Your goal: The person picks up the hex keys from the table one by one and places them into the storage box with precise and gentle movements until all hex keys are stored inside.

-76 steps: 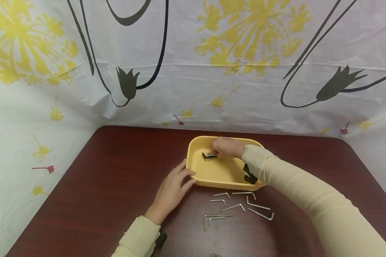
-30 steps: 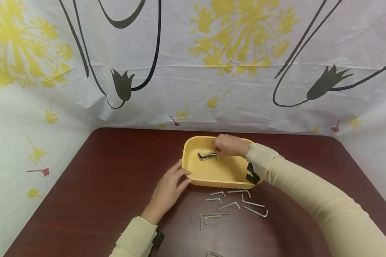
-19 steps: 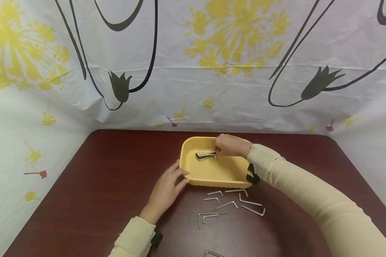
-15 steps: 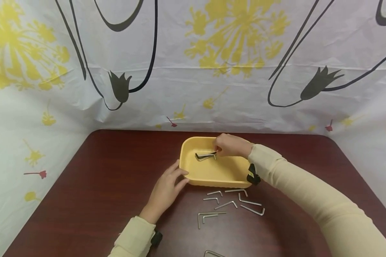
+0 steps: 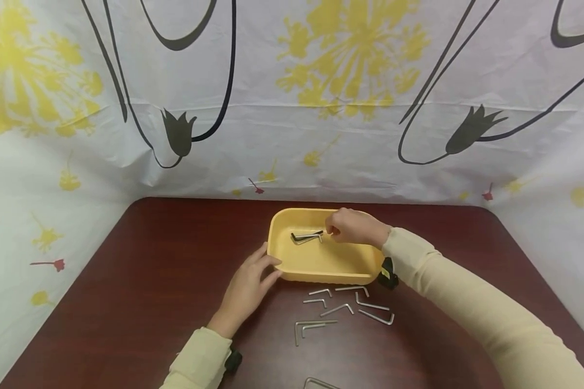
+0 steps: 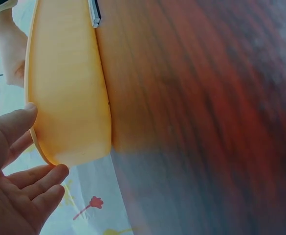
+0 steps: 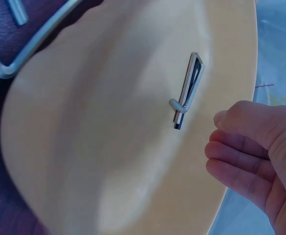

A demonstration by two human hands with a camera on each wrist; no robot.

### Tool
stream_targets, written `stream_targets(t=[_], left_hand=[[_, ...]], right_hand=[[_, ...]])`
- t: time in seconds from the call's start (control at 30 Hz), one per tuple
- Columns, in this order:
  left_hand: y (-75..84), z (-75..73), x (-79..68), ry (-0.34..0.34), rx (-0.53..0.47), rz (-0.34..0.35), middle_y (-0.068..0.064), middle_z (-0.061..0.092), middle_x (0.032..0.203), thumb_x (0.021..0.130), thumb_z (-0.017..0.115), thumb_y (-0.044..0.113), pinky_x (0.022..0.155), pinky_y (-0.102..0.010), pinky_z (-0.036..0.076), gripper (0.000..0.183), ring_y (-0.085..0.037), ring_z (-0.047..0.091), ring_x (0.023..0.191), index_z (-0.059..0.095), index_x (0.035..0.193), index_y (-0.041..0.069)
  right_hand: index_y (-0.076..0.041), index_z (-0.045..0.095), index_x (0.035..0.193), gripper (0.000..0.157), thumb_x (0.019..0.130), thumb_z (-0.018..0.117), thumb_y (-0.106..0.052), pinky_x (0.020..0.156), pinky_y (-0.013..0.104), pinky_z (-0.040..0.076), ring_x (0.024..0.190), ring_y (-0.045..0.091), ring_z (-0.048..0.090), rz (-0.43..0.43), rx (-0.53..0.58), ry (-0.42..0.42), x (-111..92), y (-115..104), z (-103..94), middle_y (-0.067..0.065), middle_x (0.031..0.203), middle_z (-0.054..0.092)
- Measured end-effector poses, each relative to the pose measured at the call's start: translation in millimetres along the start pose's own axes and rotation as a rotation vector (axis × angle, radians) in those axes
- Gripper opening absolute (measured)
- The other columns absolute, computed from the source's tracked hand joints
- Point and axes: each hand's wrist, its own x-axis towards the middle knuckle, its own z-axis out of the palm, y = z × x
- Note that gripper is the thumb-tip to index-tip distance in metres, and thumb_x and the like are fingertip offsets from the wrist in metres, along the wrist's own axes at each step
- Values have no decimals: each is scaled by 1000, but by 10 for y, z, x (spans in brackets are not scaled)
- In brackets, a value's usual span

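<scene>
At the table's far middle stands a yellow tray (image 5: 321,265). My left hand (image 5: 245,286) holds its near left corner, with fingertips at the rim and the thumb against the front; in the left wrist view the thumb and fingers (image 6: 50,183) meet the corner too. Inside the tray lies a small bundle of hex keys (image 5: 305,237), silver and black, side by side. Just right of them, over the tray, is my right hand (image 5: 357,227), its fingers loosely bent. The right wrist view shows nothing in that hand (image 7: 255,152) and a gap between it and the hex keys (image 7: 187,90).
Several silver L-shaped hex keys (image 5: 338,309) lie scattered on the dark red table (image 5: 185,254) in front of the tray. One larger hex key (image 5: 318,382) lies at the bottom edge of the head view. A patterned white cloth (image 5: 282,129) hangs behind.
My right hand has let go of the hex keys in the tray and drawn slightly right of them. The left hand keeps its place at the corner. The head view has shifted a little.
</scene>
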Motion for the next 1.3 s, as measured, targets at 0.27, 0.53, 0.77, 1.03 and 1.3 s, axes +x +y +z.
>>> stream_targets(t=[0.27, 0.53, 0.77, 1.03, 1.3], left_hand=[[-11, -20, -7, 8, 3, 3, -18, 48, 134, 81, 73, 20, 94, -45, 43, 20, -32, 49, 120, 68, 99, 12], [3, -6, -13, -2, 0, -5, -18, 48, 135, 81, 73, 19, 94, -44, 43, 20, -31, 48, 121, 68, 99, 11], [18, -15, -11, 3, -7, -6, -18, 48, 134, 81, 73, 17, 94, -45, 43, 19, -31, 49, 121, 69, 99, 10], [26, 1, -21, 22, -10, 18, -21, 50, 132, 80, 74, 14, 91, -46, 45, 18, -34, 51, 118, 69, 97, 10], [40, 11, -13, 14, -16, 7, -20, 49, 133, 80, 73, 16, 93, -44, 44, 19, -31, 49, 120, 69, 98, 10]], right_hand=[[-7, 53, 66, 18, 71, 61, 8, 53, 21, 31, 57, 7, 34, -12, -14, 45, -118, -44, -8, -5, 61, 39], [-6, 60, 69, 15, 68, 62, 9, 54, 21, 40, 59, 6, 43, -37, -21, 105, -258, -68, 48, -2, 64, 53], [-2, 64, 75, 10, 70, 66, 6, 58, 22, 48, 65, 11, 57, -7, 20, 121, -361, -123, 76, 2, 72, 62], [-3, 64, 75, 10, 70, 69, 5, 57, 20, 46, 63, 9, 54, -36, -2, 152, -524, -138, 183, -1, 68, 59], [-3, 64, 77, 11, 70, 71, 4, 59, 23, 48, 65, 10, 55, 14, 1, 164, -687, -148, 187, 0, 71, 59]])
